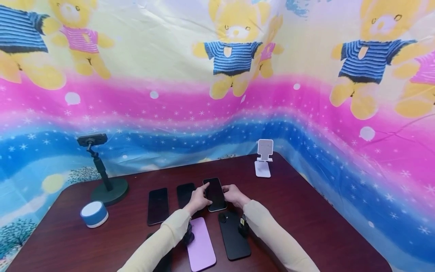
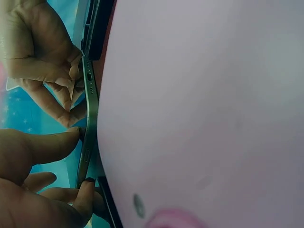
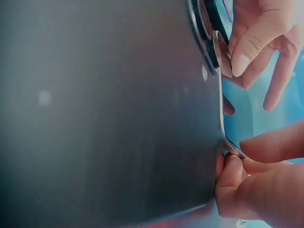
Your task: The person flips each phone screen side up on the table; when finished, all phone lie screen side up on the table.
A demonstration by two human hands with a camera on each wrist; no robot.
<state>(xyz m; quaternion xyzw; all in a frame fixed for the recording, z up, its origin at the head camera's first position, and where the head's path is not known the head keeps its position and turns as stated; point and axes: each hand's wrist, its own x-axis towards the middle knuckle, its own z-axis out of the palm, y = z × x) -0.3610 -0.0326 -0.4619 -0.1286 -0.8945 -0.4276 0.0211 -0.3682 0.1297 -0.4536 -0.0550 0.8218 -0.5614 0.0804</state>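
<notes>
Head view: I find the silver-edged phone screen up and dark, mid-scene over the brown table, between both hands. Left hand grasps its left side, thumb toward the near end; right hand pinches its right edge, thumb and finger curled at the rim in the right wrist view. Whether the phone is raised, I cannot tell. Just near of it, a black phone lies back up; beside that, to the left, a lilac phone. Also noted: a dark phone at left, another phone partly behind the left hand, a blue tub and green stand farther left, a white stand at far right.
</notes>
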